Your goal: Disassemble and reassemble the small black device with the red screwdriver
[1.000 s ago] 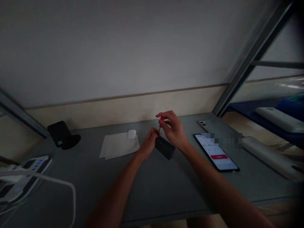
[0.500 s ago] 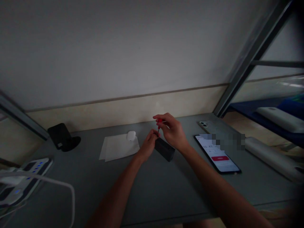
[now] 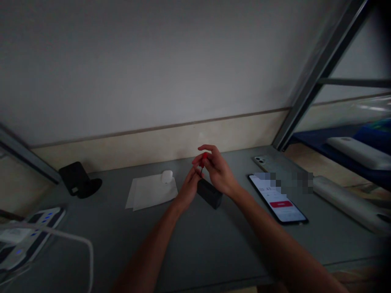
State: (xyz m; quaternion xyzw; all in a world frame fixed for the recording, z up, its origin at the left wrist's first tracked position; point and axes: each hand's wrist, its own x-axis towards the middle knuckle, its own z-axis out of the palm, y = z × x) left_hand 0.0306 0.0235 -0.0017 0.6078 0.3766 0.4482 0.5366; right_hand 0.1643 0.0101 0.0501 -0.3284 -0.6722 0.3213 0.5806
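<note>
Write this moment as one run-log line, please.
left hand: holds black block at its far end | right hand: grips red-handled screwdriver, shaft down toward that end | nearby: lit phone

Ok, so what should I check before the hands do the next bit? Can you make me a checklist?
1. Red-handled screwdriver with a thin dark shaft held by the right hand: ok.
2. Dark, long rectangular box steadied by the left hand: ok.
3. Screwdriver tip seated properly: cannot tell, too small to see.
4. Small rounded white case away from both hands: ok, on the white paper sheets.
5. Bright light: not ok, the picture looks dim.
</note>
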